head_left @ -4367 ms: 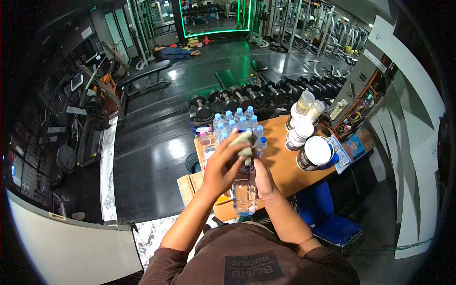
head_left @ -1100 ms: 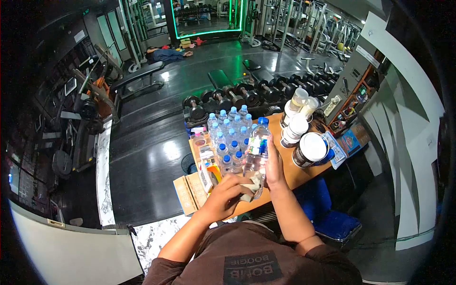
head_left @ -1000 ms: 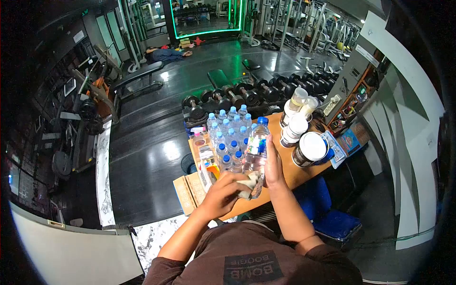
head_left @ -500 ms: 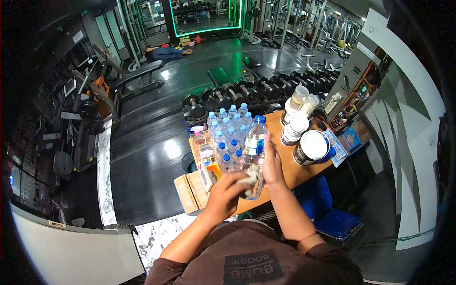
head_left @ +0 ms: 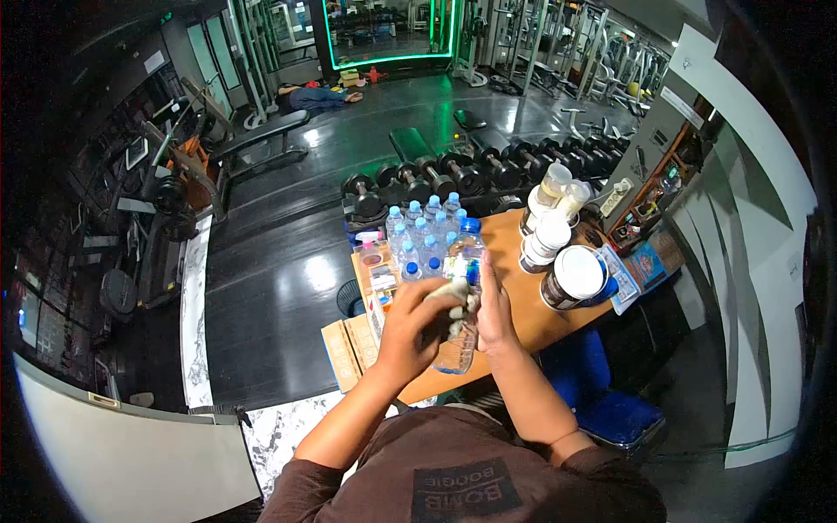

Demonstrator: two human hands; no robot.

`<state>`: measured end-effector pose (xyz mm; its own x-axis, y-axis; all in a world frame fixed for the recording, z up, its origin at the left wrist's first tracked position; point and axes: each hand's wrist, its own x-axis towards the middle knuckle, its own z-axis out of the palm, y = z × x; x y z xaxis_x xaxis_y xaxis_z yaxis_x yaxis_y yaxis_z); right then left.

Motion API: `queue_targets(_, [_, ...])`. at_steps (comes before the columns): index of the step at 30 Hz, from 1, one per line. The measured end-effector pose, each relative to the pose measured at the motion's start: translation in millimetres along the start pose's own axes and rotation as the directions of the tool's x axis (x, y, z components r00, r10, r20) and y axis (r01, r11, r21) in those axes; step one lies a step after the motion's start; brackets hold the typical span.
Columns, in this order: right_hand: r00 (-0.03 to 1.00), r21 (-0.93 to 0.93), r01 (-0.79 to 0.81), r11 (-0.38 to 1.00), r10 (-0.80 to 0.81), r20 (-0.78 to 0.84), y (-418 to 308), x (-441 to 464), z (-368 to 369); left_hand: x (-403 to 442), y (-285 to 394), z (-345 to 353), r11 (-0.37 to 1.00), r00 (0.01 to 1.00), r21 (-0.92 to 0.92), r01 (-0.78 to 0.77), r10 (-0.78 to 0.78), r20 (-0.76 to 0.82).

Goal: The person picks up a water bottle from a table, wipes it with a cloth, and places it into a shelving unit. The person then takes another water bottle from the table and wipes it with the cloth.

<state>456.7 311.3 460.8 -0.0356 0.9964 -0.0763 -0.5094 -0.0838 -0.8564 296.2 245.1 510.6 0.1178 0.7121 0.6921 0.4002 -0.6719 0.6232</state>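
A clear water bottle (head_left: pixel 455 356) with a blue cap leans over the near part of the wooden table. My right hand (head_left: pixel 495 312) holds it from the right side. My left hand (head_left: pixel 411 327) has its fingers bent round a pale cloth (head_left: pixel 458 301) and presses it on the middle of the bottle, below the label. Just beyond my hands stand several capped water bottles (head_left: pixel 421 234) in close rows; my left hand hides part of the nearest ones.
White tubs (head_left: pixel 578 273) and jars stand on the right of the wooden table (head_left: pixel 514 331). Cardboard boxes (head_left: pixel 342 356) are at its left edge, a blue chair (head_left: pixel 617 417) at the near right. Dumbbells (head_left: pixel 462 174) line the far side. A person (head_left: pixel 318 98) lies on the floor farther back.
My left hand and the cloth have moved up along the bottle from its lower part to its middle. The bottle has shifted slightly, and the whole view has turned a little.
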Motion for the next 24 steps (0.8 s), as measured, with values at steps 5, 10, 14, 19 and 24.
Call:
queue_targets(5, [0.995,0.060,-0.099,0.993,0.099,0.012,-34,-5,6,-38,5,-3,0.997,0.985,-0.069,-0.033,0.044,0.166])
queue_targets(10, [0.992,0.117,-0.124,0.985,0.126,-0.004,-36,-7,3,-50,11,-8,0.991,0.970,-0.112,-0.068,0.092,0.225])
queue_targets(14, [0.987,0.105,-0.137,0.985,0.126,0.100,-32,-15,8,-35,14,-2,0.998,0.999,-0.065,0.014,-0.012,0.035])
queue_targets(19, [0.997,0.012,-0.025,1.000,0.024,0.068,-24,-17,16,-27,16,1,0.975,0.988,-0.162,0.150,-0.155,-0.018])
queue_targets(24, [0.988,0.127,-0.139,0.982,0.130,0.081,-38,-11,5,-50,14,-13,0.984,0.976,-0.176,0.030,0.010,0.219])
